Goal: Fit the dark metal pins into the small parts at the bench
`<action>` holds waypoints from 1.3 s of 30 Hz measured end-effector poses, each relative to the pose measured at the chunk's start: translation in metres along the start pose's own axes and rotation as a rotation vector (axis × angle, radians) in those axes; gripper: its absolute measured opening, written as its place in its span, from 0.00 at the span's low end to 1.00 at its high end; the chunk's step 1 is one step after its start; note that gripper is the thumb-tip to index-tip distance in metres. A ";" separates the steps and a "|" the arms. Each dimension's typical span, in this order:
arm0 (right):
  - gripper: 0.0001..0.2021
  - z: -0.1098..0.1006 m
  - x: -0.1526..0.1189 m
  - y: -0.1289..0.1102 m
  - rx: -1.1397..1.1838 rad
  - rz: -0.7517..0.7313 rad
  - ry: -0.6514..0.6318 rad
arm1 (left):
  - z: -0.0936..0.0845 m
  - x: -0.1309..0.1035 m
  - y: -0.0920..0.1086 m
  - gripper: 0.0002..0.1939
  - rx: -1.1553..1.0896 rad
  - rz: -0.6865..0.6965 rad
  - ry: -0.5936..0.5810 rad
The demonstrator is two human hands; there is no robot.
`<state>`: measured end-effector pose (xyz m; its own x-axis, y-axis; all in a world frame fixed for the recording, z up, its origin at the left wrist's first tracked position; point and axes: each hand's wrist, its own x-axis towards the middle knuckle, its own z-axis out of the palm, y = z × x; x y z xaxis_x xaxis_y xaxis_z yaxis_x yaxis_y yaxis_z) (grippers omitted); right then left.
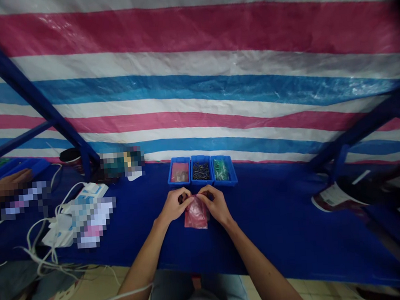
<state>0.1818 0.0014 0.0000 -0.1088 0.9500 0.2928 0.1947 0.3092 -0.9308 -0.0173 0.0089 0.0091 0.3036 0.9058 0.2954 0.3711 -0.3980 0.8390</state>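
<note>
A small pink, see-through plastic bag (196, 214) hangs between my two hands, just above the blue table. My left hand (177, 204) pinches its top left corner, and my right hand (215, 203) pinches the top right corner. Beyond my hands three blue bins stand side by side: the left bin (179, 172) holds pink bags and something pale, the middle one has dark screws (200, 171), and the right one contains green pieces in clear plastic (221, 170). What the pink bag contains, if anything, I cannot make out.
White power strips (63, 223) with tangled cables lie on the table (276, 217) at left. Another person's hand (13, 183) is at far left by a blue tray (33, 166). Dark round tubs (340, 195) stand at right. Blue metal posts rise on both sides.
</note>
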 end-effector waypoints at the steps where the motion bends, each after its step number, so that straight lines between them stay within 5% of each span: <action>1: 0.12 0.000 0.000 0.001 0.007 0.018 -0.013 | 0.001 0.000 -0.001 0.12 -0.030 -0.024 0.000; 5: 0.20 0.000 0.000 0.001 -0.095 0.043 -0.126 | 0.003 -0.001 -0.006 0.12 -0.183 -0.098 0.107; 8: 0.14 0.000 0.001 -0.002 -0.248 0.008 -0.179 | 0.003 0.000 -0.007 0.13 -0.307 -0.133 0.190; 19: 0.15 -0.003 0.004 -0.003 -0.280 -0.025 -0.185 | 0.001 0.003 -0.011 0.15 -0.499 -0.182 0.123; 34: 0.14 -0.007 0.004 -0.003 0.248 0.126 0.084 | 0.004 0.003 -0.007 0.19 -0.475 -0.182 0.129; 39: 0.16 -0.006 0.001 -0.004 0.309 0.165 -0.053 | 0.004 -0.002 -0.005 0.23 -0.346 -0.150 -0.029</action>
<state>0.1865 0.0015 0.0051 -0.1524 0.9799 0.1286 -0.0896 0.1159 -0.9892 -0.0158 0.0087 0.0030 0.2951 0.9439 0.1481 0.0969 -0.1838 0.9782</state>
